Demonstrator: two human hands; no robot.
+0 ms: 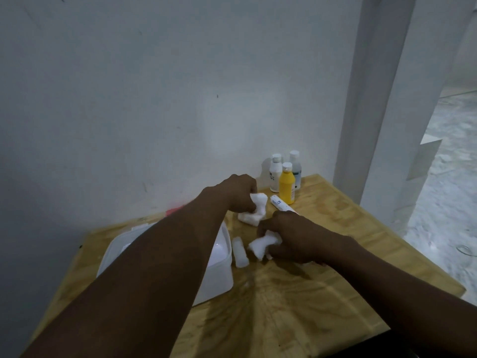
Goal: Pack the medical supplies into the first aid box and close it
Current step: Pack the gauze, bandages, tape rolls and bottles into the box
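The white first aid box (222, 275) stands open on the wooden table (296, 306), partly hidden under my left forearm. My left hand (237, 192) is shut on a white gauze roll (259, 204), with another white roll (247, 217) lying just below it. My right hand (291, 236) is shut on a second white gauze roll (260, 245). One more small white roll (239, 252) lies beside the box's right wall. A white tube (280, 204) lies between my hands and the bottles.
Three bottles stand at the table's back corner by the wall: a yellow one (287, 186), a white one (275, 174) and a clear one (295, 166). Something red (175, 210) shows behind the box. A white post (374, 99) rises at the right.
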